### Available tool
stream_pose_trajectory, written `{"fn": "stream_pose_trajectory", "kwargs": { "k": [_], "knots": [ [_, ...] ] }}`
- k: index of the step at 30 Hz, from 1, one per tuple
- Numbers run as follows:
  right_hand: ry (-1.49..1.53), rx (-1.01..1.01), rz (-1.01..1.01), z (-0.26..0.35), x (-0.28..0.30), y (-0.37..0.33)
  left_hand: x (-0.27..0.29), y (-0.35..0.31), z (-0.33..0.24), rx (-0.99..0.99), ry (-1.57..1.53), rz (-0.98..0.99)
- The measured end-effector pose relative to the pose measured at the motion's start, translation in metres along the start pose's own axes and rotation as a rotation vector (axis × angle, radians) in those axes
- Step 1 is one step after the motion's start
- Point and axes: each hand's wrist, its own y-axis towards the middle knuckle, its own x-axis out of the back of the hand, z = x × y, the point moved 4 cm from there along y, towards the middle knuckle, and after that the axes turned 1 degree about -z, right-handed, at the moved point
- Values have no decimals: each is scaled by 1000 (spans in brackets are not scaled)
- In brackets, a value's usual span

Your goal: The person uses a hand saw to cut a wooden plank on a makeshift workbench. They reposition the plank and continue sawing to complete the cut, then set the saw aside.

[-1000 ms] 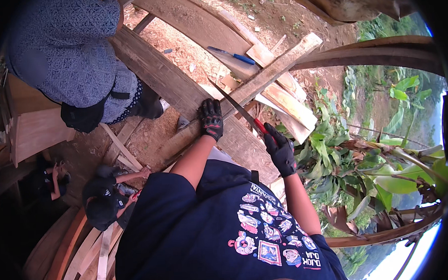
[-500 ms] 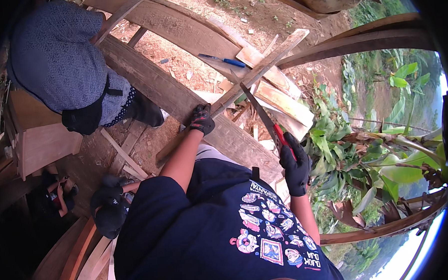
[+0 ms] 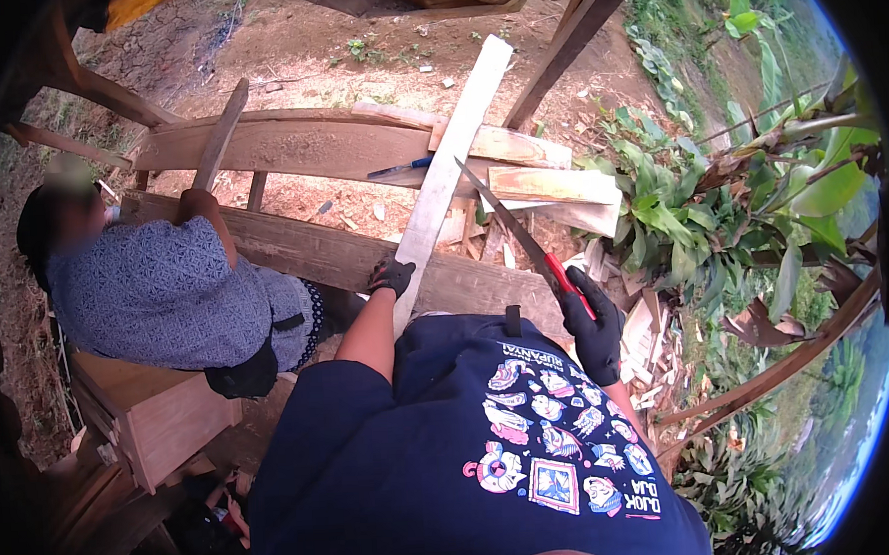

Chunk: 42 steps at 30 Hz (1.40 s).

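A long pale wooden board (image 3: 441,193) slants away from my body across a thick weathered plank (image 3: 340,260). My left hand (image 3: 392,277), in a dark glove, is closed on the board's left edge near its close end. In my gloved right hand (image 3: 594,332) is a handsaw (image 3: 518,230) by its red handle, held to the right of the board. The blade points up and left, and its tip reaches the board's right edge; I cannot tell whether it touches.
Behind the plank runs another long beam (image 3: 260,150) carrying a blue-handled tool (image 3: 400,167) and offcuts (image 3: 550,186). Another person (image 3: 157,290) sits at the left, a hand on an upright piece of wood (image 3: 222,133). A wooden box (image 3: 178,423) stands below; leafy plants (image 3: 664,184) grow at right.
The board has turned from its narrow edge to show its broad pale face, and points more steeply away. My left hand stays on it, the right on the saw. The view has shifted.
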Motion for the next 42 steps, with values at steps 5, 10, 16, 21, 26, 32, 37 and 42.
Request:
{"fn": "stream_pose_trajectory", "kwargs": {
  "k": [5,10,16,21,26,32,37,42],
  "knots": [
    [98,61,-154,-20,-13,-8,6,3,3,-27,-71,-21],
    [46,48,-220,-26,-15,-11,11,32,-2,-301,-9,154],
    [65,58,-245,-33,-10,-7,57,24,-6,-439,-155,199],
    [108,-11,-225,-29,4,5,143,-62,-32,-284,-585,310],
    [183,54,-212,-29,16,21,188,-106,-32,-343,-744,279],
    [227,137,-169,-42,33,39,200,-150,-83,-400,-1260,383],
    [30,417,-172,-46,44,58,210,-173,-131,-434,-1259,326],
    [61,311,50,-4,57,41,221,-192,-165,-488,-1325,392]
  ]
}}
